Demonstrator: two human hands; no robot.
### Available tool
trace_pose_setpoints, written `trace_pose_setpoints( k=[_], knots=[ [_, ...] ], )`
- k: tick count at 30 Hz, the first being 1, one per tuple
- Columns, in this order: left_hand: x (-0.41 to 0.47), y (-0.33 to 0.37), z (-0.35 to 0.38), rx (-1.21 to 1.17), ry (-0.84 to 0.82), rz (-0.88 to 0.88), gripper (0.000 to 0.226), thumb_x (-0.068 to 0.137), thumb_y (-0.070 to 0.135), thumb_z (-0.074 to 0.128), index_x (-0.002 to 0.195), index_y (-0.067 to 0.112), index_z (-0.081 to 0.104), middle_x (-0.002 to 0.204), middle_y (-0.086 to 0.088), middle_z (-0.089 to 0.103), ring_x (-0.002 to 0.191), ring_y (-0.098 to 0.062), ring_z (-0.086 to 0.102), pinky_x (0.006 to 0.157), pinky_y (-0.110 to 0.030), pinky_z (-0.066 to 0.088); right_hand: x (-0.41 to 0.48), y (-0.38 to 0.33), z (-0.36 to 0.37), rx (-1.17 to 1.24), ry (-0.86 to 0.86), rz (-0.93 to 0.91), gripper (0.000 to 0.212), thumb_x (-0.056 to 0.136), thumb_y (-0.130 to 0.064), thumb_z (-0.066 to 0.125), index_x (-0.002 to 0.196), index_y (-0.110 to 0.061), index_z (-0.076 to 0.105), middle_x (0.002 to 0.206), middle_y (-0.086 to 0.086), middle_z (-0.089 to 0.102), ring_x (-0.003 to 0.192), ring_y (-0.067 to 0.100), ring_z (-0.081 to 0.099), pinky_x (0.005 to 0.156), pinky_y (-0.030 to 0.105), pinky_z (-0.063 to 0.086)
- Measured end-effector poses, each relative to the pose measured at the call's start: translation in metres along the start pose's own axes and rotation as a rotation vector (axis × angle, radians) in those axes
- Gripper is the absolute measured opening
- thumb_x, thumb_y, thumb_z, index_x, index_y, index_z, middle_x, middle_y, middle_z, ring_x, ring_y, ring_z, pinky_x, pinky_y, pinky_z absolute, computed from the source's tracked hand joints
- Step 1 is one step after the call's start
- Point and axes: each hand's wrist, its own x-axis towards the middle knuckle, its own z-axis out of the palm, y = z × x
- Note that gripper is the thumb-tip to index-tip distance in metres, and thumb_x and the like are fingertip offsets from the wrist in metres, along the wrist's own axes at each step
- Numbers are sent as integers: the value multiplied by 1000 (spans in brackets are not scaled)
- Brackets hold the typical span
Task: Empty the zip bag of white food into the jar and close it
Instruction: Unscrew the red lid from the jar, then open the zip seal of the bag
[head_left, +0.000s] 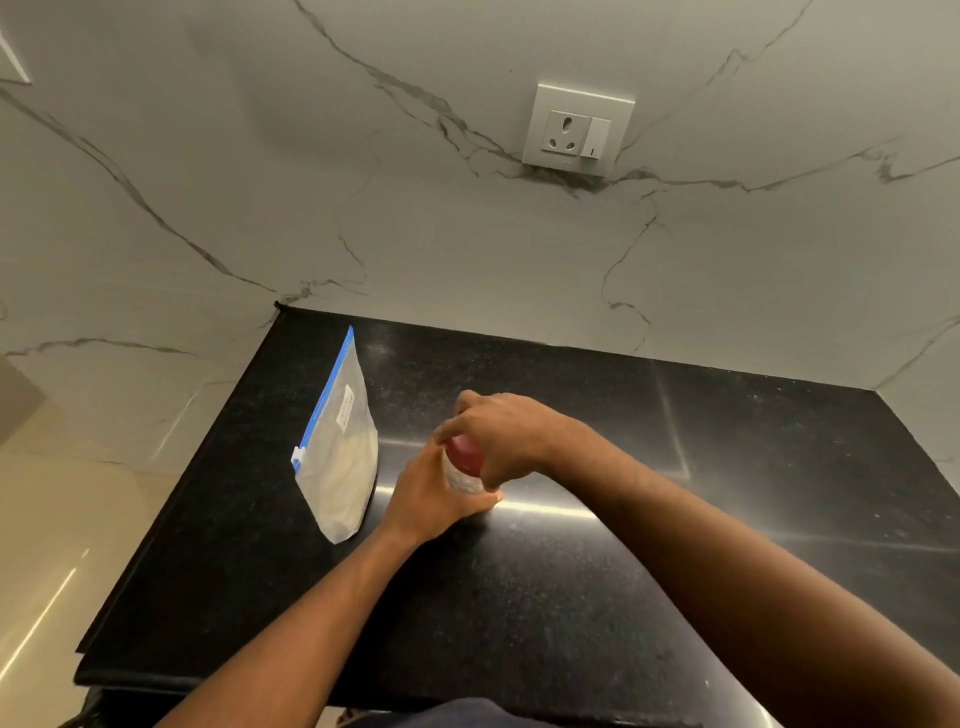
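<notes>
Right hand (511, 431) clamps the red lid (464, 456), left hand (434, 496) wraps the jar (461, 480); zip bag (337, 452) stands just left, bare table (571, 597) near.

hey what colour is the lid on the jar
Red; the lid shows between both hands in the head view.

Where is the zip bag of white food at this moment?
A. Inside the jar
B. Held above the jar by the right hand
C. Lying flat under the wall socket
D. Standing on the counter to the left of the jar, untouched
D: the zip bag stands on the black counter, while both the left hand and the right hand are on the red-lidded jar.
</notes>
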Motion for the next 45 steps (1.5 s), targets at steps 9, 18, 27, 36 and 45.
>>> trace_pose_setpoints(
  k=[9, 18, 27, 36, 45],
  knots=[
    [-9, 10, -5, -182, 8, -7, 97, 53, 63, 96, 132, 43, 44, 129, 16, 63, 118, -6, 63, 95, -20, 51, -53, 54, 51, 829, 700, 221, 66, 68, -45, 92, 111, -31, 45, 122, -4, 58, 108, 16, 62, 88, 28, 60],
    [-52, 16, 14, -144, 151, -187, 145, 56, 61, 96, 165, 29, 6, 169, -3, 20, 156, -26, 24, 123, -49, 33, -65, 40, 187, 920, 633, 599, 55, 71, -51, 87, 108, -29, 53, 122, -8, 57, 119, 15, 55, 92, 31, 48],
    [-86, 30, 21, -117, 216, -285, 122, 70, 57, 90, 162, 36, 14, 170, -1, 13, 158, -27, 20, 123, -54, 33, -73, 32, 181, 933, 627, 546, 94, 82, -42, 82, 158, -27, 28, 160, 1, 39, 145, 20, 40, 117, 48, 43],
    [-137, 89, -36, -219, 620, -16, 14, 92, 35, 77, 103, 35, 69, 101, 20, 72, 100, -3, 71, 82, -15, 59, -56, -33, 70, 936, 959, -64, 43, 94, -31, 71, 134, -32, 54, 124, -17, 56, 112, 1, 57, 94, 16, 50],
    [-143, 59, -110, -116, 938, -54, 40, 88, 33, 83, 119, 24, 60, 114, 9, 67, 103, -3, 64, 87, -12, 51, 6, -94, -17, 482, 520, -455, 50, 102, -20, 65, 150, -28, 52, 155, -1, 53, 141, 24, 51, 105, 44, 53]
  ],
)
